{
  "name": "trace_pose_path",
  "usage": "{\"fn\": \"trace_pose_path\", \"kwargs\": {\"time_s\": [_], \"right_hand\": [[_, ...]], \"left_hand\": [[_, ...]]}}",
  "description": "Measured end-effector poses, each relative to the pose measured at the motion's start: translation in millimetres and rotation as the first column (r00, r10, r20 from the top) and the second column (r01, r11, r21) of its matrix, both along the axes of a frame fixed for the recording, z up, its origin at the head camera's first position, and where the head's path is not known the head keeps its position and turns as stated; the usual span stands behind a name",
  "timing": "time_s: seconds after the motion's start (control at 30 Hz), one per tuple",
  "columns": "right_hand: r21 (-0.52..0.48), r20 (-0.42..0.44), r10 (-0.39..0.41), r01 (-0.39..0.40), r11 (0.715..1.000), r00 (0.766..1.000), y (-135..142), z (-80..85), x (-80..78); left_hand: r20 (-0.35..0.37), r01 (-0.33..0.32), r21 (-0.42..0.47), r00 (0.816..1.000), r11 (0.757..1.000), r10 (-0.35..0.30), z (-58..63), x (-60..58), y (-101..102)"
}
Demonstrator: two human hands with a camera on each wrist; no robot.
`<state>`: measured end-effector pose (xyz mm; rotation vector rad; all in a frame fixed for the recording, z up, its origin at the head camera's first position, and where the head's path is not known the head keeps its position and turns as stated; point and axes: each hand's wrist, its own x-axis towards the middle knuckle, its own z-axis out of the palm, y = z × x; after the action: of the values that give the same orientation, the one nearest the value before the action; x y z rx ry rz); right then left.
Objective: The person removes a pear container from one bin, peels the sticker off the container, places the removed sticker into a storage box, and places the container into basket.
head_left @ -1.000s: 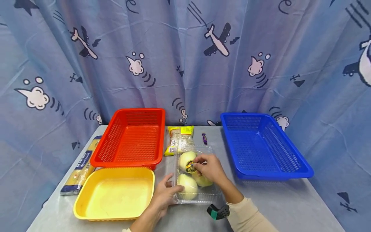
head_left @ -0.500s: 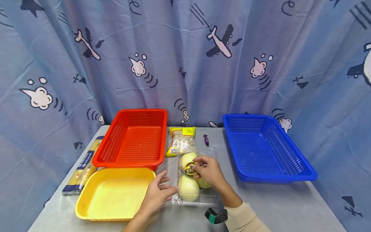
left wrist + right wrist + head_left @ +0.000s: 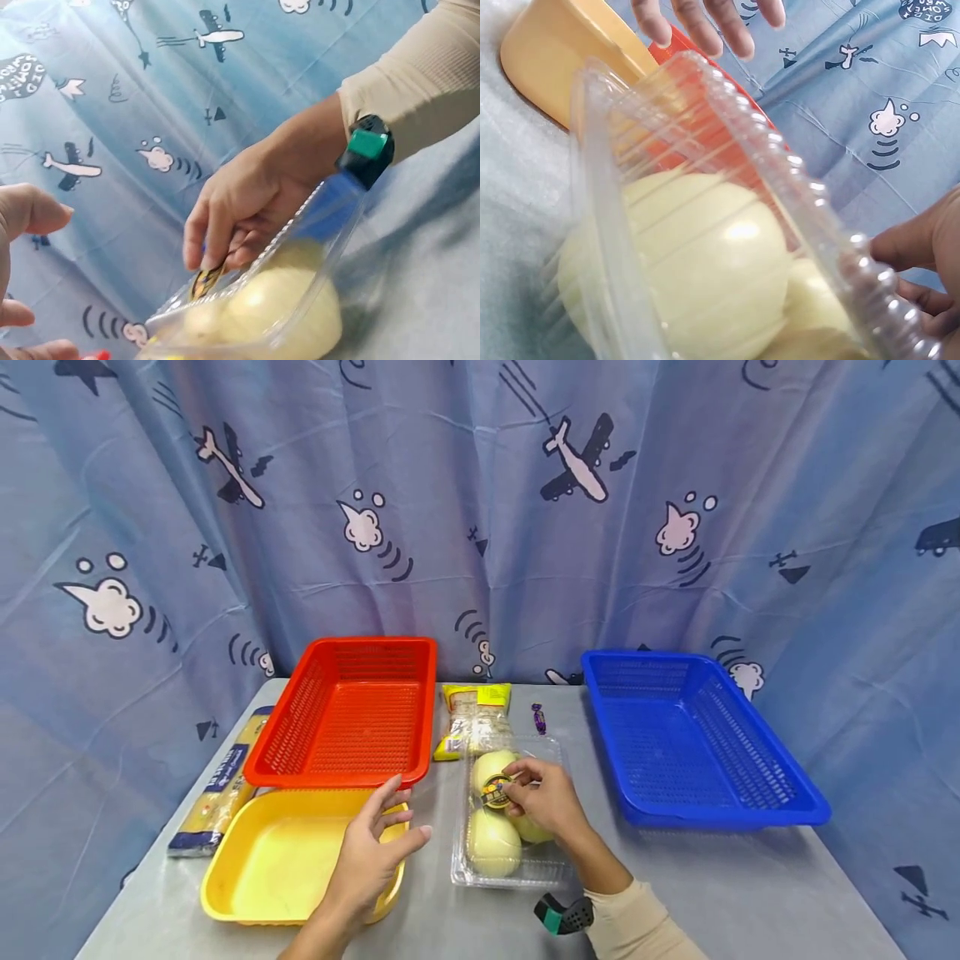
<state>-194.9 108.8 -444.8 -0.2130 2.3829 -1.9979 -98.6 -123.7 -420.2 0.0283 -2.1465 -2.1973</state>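
A clear plastic clamshell box holds pale yellow round fruits and lies on the table. On its lid is a round black and yellow label. My right hand is over the lid, thumb and forefinger pinching at the label's right edge; in the left wrist view the same label lies right under those fingertips. My left hand hovers over the right side of the yellow tray, fingers spread and holding nothing. Part of the left hand shows in the right wrist view beyond the box.
A red basket stands behind the yellow tray, and a blue basket at the right. A yellow snack bag and a purple wrapped candy lie behind the box. A long yellow and blue packet lies far left.
My left hand has let go of the box's left side and moved left, over the yellow tray. My right hand stays at the label, and the box has hardly moved.
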Motion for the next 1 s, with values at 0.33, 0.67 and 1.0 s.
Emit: {"fn": "trace_pose_path", "kwargs": {"time_s": [0.33,0.67,1.0], "right_hand": [[0.028,-0.023,0.016,-0.015,0.999,1.000,2.6,-3.2,-0.9],[0.022,0.004,0.004,-0.005,1.000,1.000,2.9,-3.2,-0.2],[0.010,-0.004,0.018,-0.018,1.000,1.000,2.3,-2.5,0.8]], "left_hand": [[-0.103,-0.009,-0.047,0.995,0.999,0.004,2.6,5.6,-27.5],[-0.141,-0.025,-0.129,0.990,0.991,0.007,0.2,9.6,-53.1],[-0.211,-0.116,-0.240,0.975,0.964,0.065,0.8,19.7,-82.7]]}}
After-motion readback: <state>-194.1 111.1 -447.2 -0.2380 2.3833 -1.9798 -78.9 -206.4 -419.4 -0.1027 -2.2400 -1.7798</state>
